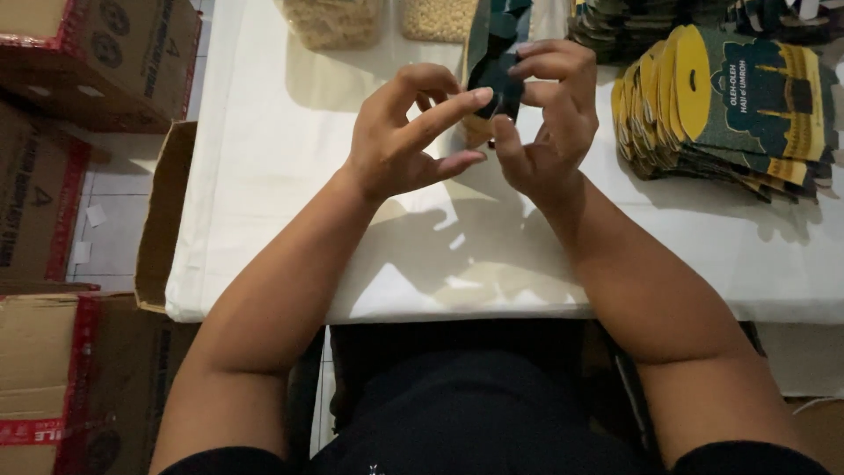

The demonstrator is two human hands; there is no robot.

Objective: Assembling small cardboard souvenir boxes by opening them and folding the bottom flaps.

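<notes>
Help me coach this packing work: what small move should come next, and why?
Probably pull the dark green pouch mouth wider: both the left hand and right hand pinch its lower edge above the white table, and it looks barely opened.

The dark green card piece (498, 53) is mostly covered by the fingers of the right hand (541, 123) and the left hand (409, 132), so its shape cannot be told. Two clear bags (338, 22) at the far edge are cut off by the frame top. The stack of green and yellow cards (730, 105) runs past the right edge. Cardboard boxes (97, 53) on the left are cropped, their lettering blurred.
</notes>
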